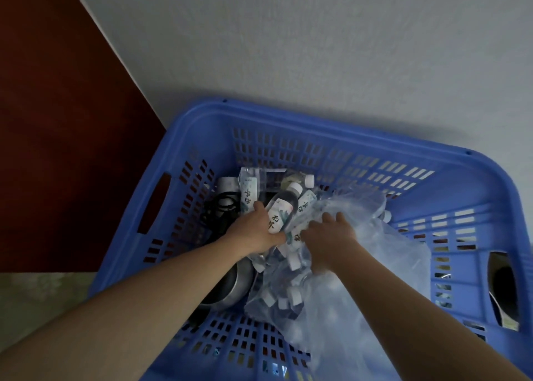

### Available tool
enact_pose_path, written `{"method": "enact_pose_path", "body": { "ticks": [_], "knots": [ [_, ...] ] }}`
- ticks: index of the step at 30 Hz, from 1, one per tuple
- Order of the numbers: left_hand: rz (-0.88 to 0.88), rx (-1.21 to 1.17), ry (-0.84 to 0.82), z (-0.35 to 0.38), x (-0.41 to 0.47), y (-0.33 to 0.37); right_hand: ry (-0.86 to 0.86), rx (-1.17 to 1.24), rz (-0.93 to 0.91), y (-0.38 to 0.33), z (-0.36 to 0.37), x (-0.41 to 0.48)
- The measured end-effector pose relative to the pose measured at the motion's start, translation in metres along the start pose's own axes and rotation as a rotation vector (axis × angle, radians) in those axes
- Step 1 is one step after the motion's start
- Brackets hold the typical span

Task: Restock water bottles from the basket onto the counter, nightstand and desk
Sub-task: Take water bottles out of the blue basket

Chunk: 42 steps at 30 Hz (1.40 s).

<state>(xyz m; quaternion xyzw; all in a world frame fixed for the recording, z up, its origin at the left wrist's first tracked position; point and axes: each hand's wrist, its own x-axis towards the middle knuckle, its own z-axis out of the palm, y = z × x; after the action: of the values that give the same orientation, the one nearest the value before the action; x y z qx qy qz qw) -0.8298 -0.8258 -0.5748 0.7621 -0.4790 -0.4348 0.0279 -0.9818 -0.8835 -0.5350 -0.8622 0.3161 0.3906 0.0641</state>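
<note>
Door [57, 121]: dark red, out past the left side of the blue basket [317, 121].
Cable [219, 210]: black, bunched against the basket's left wall.
Pot [230, 282]: metal, low in the basket's left half, under the forearm.
Left hand [256, 232]: mid-basket, fingers and thumb wrapped round a bottle [281, 207].
Bottle: tilted, white cap towards the basket's far wall, other bottles around it.
Right hand [328, 239]: mid-basket too, fingers bent onto the clear wrap [375, 251]; whether it has a grip, can't tell.
Wrap: crumpled, filling the basket's right half.

Bottles [281, 212] in basket [331, 124] (plastic wrap [375, 253] right, bowl [230, 285] left).
</note>
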Motion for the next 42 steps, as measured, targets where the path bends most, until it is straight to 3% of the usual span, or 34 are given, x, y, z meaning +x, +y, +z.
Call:
{"method": "enact_pose_path", "body": {
  "ticks": [7,12,16,19,26,32,36,42],
  "knots": [
    [0.033,-0.085,0.215,-0.029,-0.023,0.007,0.276,0.431,0.168,0.005,-0.013,-0.01],
    [0.165,-0.238,0.36,-0.066,-0.048,0.022,0.537,1.249,0.37,0.019,-0.045,-0.023],
    [0.195,-0.399,0.465,-0.101,-0.071,0.044,0.754,1.678,0.196,0.022,-0.093,-0.045],
    [0.223,-0.569,0.575,-0.131,-0.098,0.06,0.866,1.799,0.003,0.025,-0.144,-0.071],
    [0.426,-0.806,0.679,-0.222,-0.198,0.081,0.807,2.19,-0.337,0.015,-0.252,-0.148],
    [0.54,-0.642,0.89,-0.281,-0.294,0.08,0.604,2.128,-0.611,-0.025,-0.342,-0.219],
    [0.546,-0.667,1.027,-0.318,-0.349,0.062,0.496,2.036,-0.769,-0.064,-0.394,-0.261],
    [0.606,-0.696,1.1,-0.372,-0.424,-0.005,0.656,1.747,-0.893,-0.152,-0.459,-0.303]
  ]
}}
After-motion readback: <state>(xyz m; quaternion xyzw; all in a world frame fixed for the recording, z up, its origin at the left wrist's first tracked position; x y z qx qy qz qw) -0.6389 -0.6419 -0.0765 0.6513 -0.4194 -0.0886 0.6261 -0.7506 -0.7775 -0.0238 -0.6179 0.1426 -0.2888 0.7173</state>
